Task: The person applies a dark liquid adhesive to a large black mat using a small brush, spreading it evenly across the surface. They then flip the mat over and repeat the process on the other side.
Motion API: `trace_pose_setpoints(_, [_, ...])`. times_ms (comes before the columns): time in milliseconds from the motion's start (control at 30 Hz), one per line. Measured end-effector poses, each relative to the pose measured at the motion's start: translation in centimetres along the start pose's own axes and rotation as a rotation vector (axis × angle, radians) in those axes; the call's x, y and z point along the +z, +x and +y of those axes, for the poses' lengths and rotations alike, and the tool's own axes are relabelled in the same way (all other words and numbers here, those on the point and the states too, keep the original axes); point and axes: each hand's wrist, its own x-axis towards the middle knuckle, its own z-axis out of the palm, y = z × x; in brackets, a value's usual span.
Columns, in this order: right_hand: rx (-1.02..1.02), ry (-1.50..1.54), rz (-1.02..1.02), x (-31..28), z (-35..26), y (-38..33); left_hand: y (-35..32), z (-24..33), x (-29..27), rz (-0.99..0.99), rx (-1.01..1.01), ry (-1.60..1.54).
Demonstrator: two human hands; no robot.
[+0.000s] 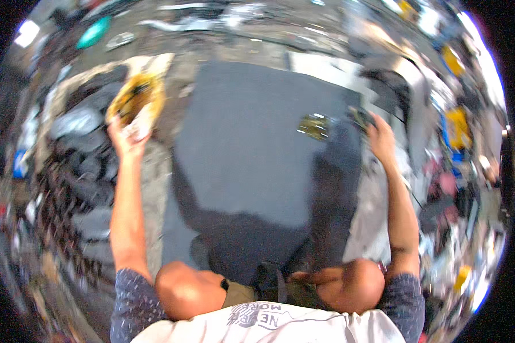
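My left hand [127, 140] is raised over the left side, closed on a yellow, bowl-like thing [157, 94] with dark and brownish contents; blur hides its exact kind. Out to the right, my right hand [381, 140] grips a small dark object [357, 117] at the edge of a grey mat [246, 143]. Motion smears that object too much to name. A shiny, yellowish-olive bundle [315, 126], perhaps clear wrapping, lies on the mat's right part, left of my right hand. My shadow falls across the mat's near half.
Dark, rumpled material and grey pieces [88, 166] fill the left. A curved grey metal-looking piece [418, 103] stands at the right beyond the mat, with a yellow item [458, 128] among mixed clutter. A green oval thing [94, 32] lies far left. My bent knees [357, 286] flank the mat's near end.
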Motion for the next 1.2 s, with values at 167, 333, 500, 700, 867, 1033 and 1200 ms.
trace_pose_setpoints(167, [0.131, 0.084, -0.14, 2.0, -1.8, 3.9, 2.1, -3.7, -7.8, 0.491, -0.102, 0.083])
trace_pose_setpoints(333, [0.498, -0.025, -0.293, 9.4, -0.9, 0.3, 2.0, -5.4, -11.8, 0.537, -0.186, 0.042])
trace_pose_setpoints(500, [0.441, 0.099, -0.1, 16.1, -5.9, 2.4, -0.6, -4.2, -13.7, 0.66, -0.02, 0.36])
trace_pose_setpoints(700, [0.353, 0.091, -0.107, 21.8, -10.7, 9.8, -2.5, -2.7, -12.5, 0.668, -0.019, 0.096])
trace_pose_setpoints(867, [0.266, 0.186, -0.118, 26.7, -16.5, 15.9, -7.6, -7.7, -6.9, 0.21, 0.378, 0.999])
trace_pose_setpoints(1033, [0.069, 0.181, -0.074, 31.4, -22.7, 20.8, -8.3, -16.9, -2.3, -0.44, 0.387, 1.355])
trace_pose_setpoints(1200, [0.008, 0.195, -0.15, 33.9, -29.4, 22.8, -8.3, -18.2, -3.7, -0.457, 0.397, 1.419])
